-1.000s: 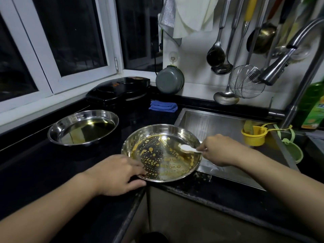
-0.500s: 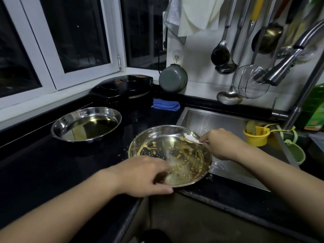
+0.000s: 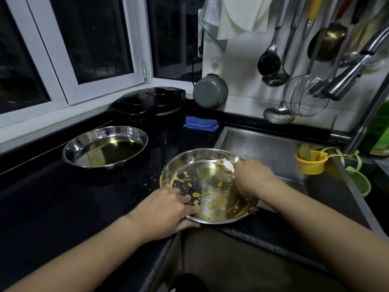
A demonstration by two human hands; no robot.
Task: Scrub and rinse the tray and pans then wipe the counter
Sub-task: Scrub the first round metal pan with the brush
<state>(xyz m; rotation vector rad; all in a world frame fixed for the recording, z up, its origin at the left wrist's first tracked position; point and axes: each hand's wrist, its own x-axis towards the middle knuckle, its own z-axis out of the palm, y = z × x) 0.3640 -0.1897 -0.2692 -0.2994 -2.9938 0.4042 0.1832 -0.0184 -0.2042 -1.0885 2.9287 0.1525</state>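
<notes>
A round steel pan [image 3: 185,163], smeared with yellow-brown grease, sits on the black counter [image 3: 63,203] at the sink's left edge. My left hand [image 3: 166,209] grips its near rim, fingers inside and thumb under the edge. My right hand [image 3: 252,178] holds a small white scrubbing tool [image 3: 228,165] whose tip touches the pan's far inner side. A pale scrubbed streak runs down the pan's middle. A second steel pan [image 3: 105,145] holding yellowish liquid stands farther left on the counter.
The steel sink [image 3: 263,144] lies to the right, with a yellow cup [image 3: 311,163] and a green strainer [image 3: 357,182] at its right rim. The faucet [image 3: 345,81] hangs above. A folded blue cloth [image 3: 201,123], a black electric griddle [image 3: 147,102] and hanging utensils line the back.
My right hand has swept the white tool from the pan's right side up to its far rim. More grease is smeared away, and my left hand has slid further along the near rim.
</notes>
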